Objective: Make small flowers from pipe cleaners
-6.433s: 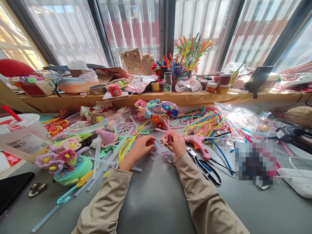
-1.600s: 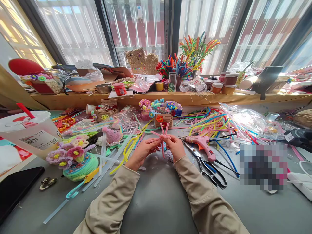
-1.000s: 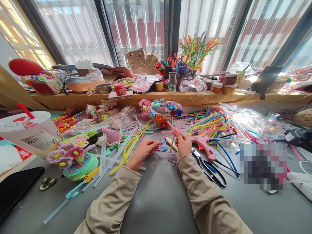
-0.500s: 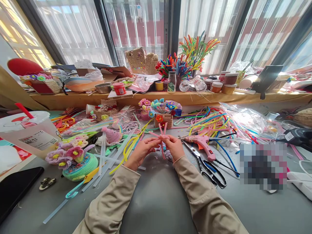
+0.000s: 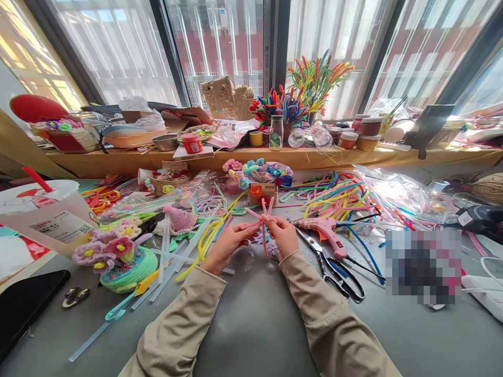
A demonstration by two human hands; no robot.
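Pink pipe cleaners [image 5: 264, 242], crossed at the middle with their ends sticking out in several directions, are held up over the table between my two hands. My left hand [image 5: 231, 242] pinches an end on the left side. Closed at the crossing point is my right hand [image 5: 282, 234], its thumb and fingertips covering part of the join. Just beyond the hands stands a small box of fuzzy flowers [image 5: 262, 192]. To the right of my right hand lie black-handled scissors [image 5: 328, 264] and a pink glue gun [image 5: 324, 230].
Clear glue sticks [image 5: 165, 246] and a turquoise pot with fuzzy flowers [image 5: 129, 267] are on the left, near a drink cup [image 5: 51, 214] and a black phone [image 5: 31, 309]. Loose pipe cleaners [image 5: 341, 196] pile up at the back right. Jars and craft pieces line the sill [image 5: 236, 158].
The pink pipe cleaners have turned slightly, and the upper left end now stands out farther from my left fingers. Both hands keep nearly the same place.
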